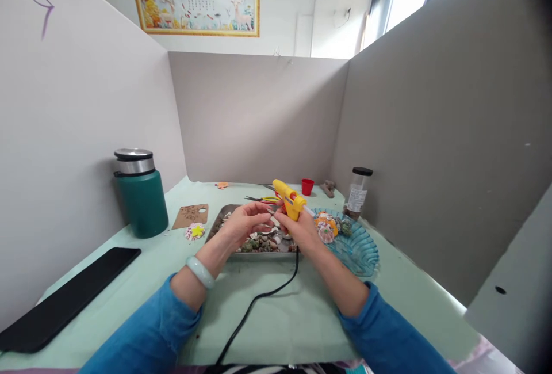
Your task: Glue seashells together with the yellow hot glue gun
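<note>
My right hand (304, 230) is wrapped round a yellow hot glue gun (290, 198), whose nozzle end points up and away to the left. Its black cord (263, 294) runs down from the grip to the table's front edge. Close beside it, my left hand (248, 223) has its fingers bent and its fingertips near those of my right hand; whatever small thing is between them I cannot make out. Both hands are over a metal tray (259, 257) of small shells and stones (263, 244). A jade-coloured bangle (200, 272) is on my left wrist.
At right is a blue glass plate (362, 250) with shell decorations (326, 229), a black-lidded jar (357, 193) behind it. A red cup (307, 186) and pliers (263, 198) lie farther back. At left stand a green flask (142, 198), a brown card (190, 216) and a black slab (73, 293).
</note>
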The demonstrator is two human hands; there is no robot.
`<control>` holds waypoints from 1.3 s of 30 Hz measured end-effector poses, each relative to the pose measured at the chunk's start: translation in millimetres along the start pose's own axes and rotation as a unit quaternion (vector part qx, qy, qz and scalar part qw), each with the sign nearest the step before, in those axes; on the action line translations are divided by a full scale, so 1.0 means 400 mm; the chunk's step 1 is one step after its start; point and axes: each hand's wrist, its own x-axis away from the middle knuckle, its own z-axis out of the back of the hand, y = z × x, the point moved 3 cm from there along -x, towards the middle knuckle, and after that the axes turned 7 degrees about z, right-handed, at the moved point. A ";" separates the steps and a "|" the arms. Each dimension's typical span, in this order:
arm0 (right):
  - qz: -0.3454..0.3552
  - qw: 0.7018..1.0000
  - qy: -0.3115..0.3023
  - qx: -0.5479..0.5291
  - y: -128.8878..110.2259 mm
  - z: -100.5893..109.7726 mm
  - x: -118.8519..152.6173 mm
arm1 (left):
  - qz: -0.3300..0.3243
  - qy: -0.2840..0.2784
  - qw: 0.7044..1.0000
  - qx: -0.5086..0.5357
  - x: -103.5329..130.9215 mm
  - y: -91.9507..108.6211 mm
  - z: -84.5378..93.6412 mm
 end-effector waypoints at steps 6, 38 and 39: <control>-0.006 1.000 -0.023 0.012 0.001 0.011 -0.004 | -0.062 0.054 0.989 -0.126 0.011 0.031 0.016; 0.003 1.000 -0.013 0.005 0.009 0.015 -0.002 | -0.141 0.132 0.932 -0.306 0.022 0.029 0.016; 0.004 1.000 -0.014 -0.002 0.007 0.016 -0.001 | -0.143 0.142 0.933 -0.298 0.021 0.031 0.021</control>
